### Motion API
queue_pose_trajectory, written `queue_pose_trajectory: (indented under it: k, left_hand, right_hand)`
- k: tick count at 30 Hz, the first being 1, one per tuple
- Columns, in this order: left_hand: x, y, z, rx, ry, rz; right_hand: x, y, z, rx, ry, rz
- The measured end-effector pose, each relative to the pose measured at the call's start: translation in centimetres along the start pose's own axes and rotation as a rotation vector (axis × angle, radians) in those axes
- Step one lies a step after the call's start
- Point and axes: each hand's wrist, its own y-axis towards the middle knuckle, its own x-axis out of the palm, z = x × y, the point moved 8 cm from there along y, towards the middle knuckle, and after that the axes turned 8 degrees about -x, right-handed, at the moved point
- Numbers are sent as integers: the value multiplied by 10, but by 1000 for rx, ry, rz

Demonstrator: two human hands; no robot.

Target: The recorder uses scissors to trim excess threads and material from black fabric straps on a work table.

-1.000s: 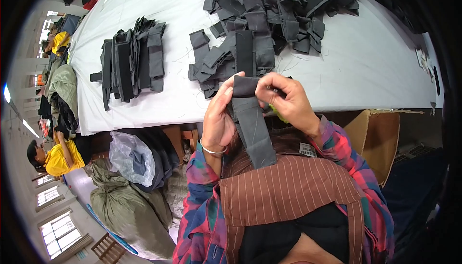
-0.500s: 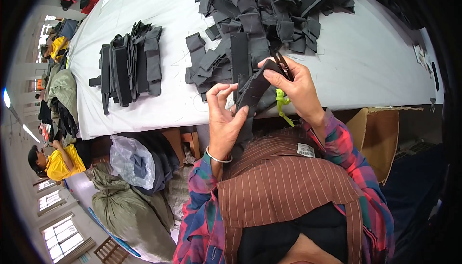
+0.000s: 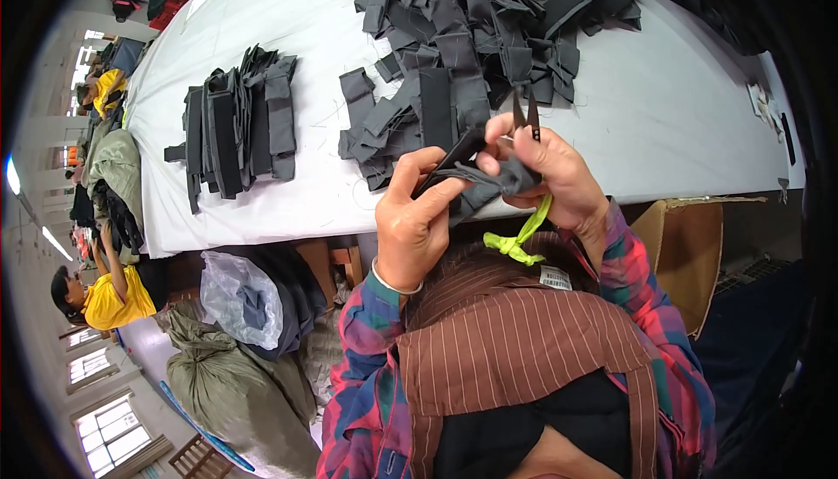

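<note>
My left hand (image 3: 412,222) is closed on one end of a dark grey fabric strip (image 3: 509,181), thumb and forefinger pinching it just past the table's front edge. The strip's other part is bunched up against the fingers of my right hand (image 3: 566,178). Black thread snips (image 3: 526,114) sit in that right hand, their two pointed blades upward and spread apart. A yellow-green tie (image 3: 517,245) dangles below my right hand, over the brown striped apron (image 3: 515,339). Whether the right fingers also grip the cloth is partly hidden.
A loose heap of grey strips (image 3: 436,99) covers the white table (image 3: 323,8) ahead. To the left lies a neater stack of strips (image 3: 240,121). An open cardboard box (image 3: 685,252) stands at right, sacks (image 3: 231,383) at lower left. People in yellow (image 3: 122,296) work beyond.
The strip has swung from upright to lying crosswise and bunched between my hands. My right hand has turned, so the snips point up. The yellow-green tie hangs lower.
</note>
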Motion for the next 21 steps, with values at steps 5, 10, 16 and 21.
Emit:
queue_pose_trajectory:
  k: [5,10,16,21]
  left_hand:
    - [-7,8,-6,49,69,65]
    - [-8,7,-15,8,44,98]
    - [2,-2,-40,-204,-51,103]
    - [-1,-13,-44,-275,-40,120]
  right_hand:
    - [16,8,-18,-259,-878,-111]
    - [25,5,-11,-476,-992,-162]
    - [31,-9,-22,-777,-1125,16]
    - [33,-13,-4,-833,-1112,-69]
